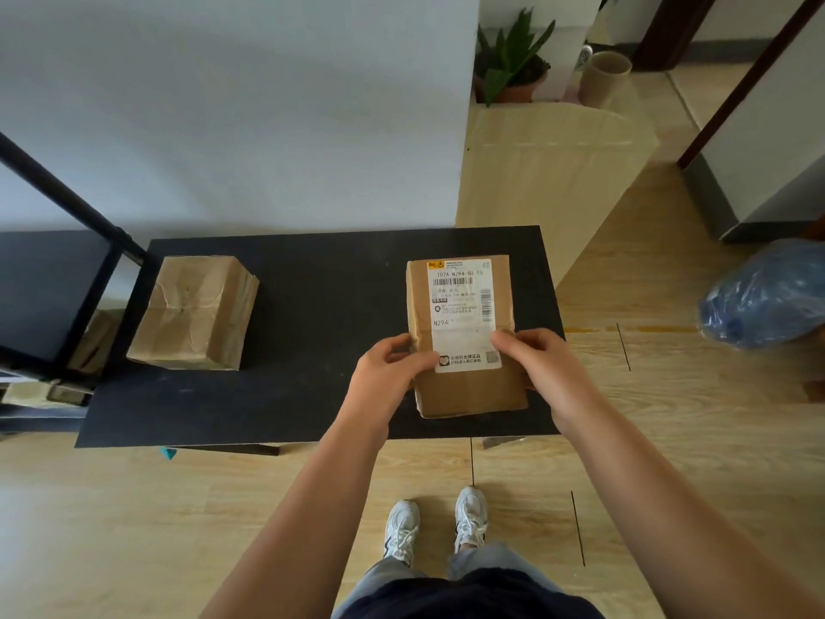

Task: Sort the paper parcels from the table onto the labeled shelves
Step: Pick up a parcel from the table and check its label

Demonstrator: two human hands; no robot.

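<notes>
Both hands [393, 368] [533, 357] grip a creased, rectangular brown-paper parcel [464, 337].

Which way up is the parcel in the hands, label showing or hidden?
Label showing. The parcel has its white label facing up, held at the sides by the left hand and right hand.

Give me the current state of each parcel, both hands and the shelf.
Labelled parcel: label up, gripped at both sides, on the table or just above it.
Plain parcel: resting on table, untouched.
Left hand: gripping labelled parcel.
Right hand: gripping labelled parcel.
Shelf: top board bare.
</notes>
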